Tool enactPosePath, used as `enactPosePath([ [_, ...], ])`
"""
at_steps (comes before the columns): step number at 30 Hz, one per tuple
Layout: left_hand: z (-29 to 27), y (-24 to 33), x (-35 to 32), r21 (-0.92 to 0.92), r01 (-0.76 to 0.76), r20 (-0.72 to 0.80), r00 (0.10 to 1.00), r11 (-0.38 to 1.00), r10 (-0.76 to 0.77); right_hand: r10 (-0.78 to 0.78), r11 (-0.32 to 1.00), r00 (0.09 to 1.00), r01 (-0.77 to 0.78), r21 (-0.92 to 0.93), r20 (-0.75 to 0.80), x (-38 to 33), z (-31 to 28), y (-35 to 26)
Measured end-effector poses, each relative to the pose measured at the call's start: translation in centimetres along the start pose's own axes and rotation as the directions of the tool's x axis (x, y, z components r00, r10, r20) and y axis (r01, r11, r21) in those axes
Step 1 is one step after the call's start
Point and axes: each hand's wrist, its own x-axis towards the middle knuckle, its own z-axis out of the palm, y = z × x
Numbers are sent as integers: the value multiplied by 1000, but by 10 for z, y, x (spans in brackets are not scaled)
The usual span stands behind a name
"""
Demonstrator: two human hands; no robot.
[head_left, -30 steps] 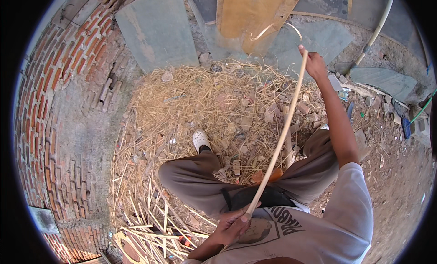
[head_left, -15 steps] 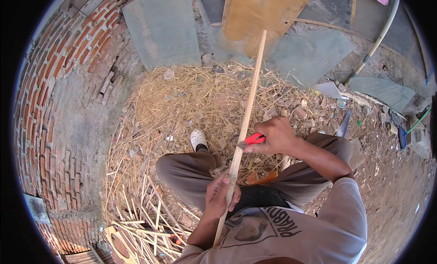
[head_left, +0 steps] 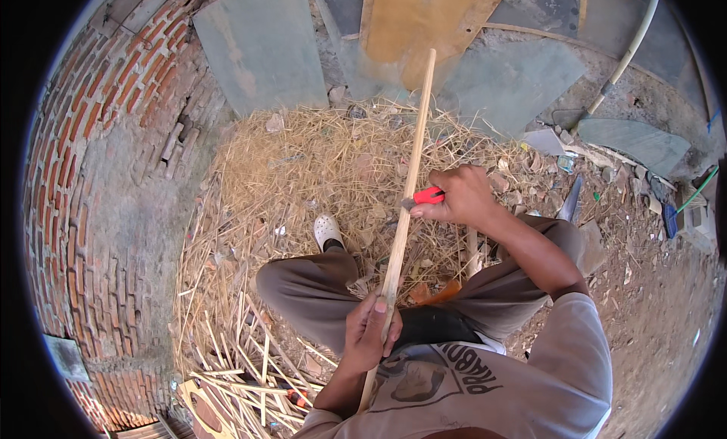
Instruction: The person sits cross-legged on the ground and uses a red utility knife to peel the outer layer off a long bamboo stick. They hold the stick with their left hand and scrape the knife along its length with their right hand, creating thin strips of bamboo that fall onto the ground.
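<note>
A long, pale wooden strip [head_left: 404, 227] slants up and away from my lap, its far tip over the straw. My left hand [head_left: 369, 334] is wrapped round its lower part, close to my shirt. In my right hand [head_left: 463, 198] is a knife with a red handle [head_left: 429, 196]; its short blade [head_left: 409, 203] rests against the right edge of the strip, around mid-length. Most of the knife's handle is hidden inside my fingers.
Dry straw and shavings [head_left: 288, 163] cover the ground before my legs. Several thin sticks [head_left: 250, 371] lie heaped at lower left. A brick wall [head_left: 83, 235] rises on the left. Flat grey sheets [head_left: 261, 53] and a tan board [head_left: 416, 23] lean at the back. A saw-like blade [head_left: 571, 199] lies on the right.
My right hand and the knife have moved up along the strip, away from my left hand. The left hand keeps its hold, and the view has shifted slightly.
</note>
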Motion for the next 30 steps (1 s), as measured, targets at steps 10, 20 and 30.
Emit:
enactPosePath([
  [10,6,-3,-20,83,32,29,999,996,-35,285,955,954,-291,-60,-89,25,-6,62],
  [20,2,0,-58,113,59,140,987,992,-74,435,884,874,-460,-82,-215,40,-25,132],
  [30,-4,-11,-90,46,166,213,962,985,-172,767,609,588,-793,2,-255,29,-28,219],
])
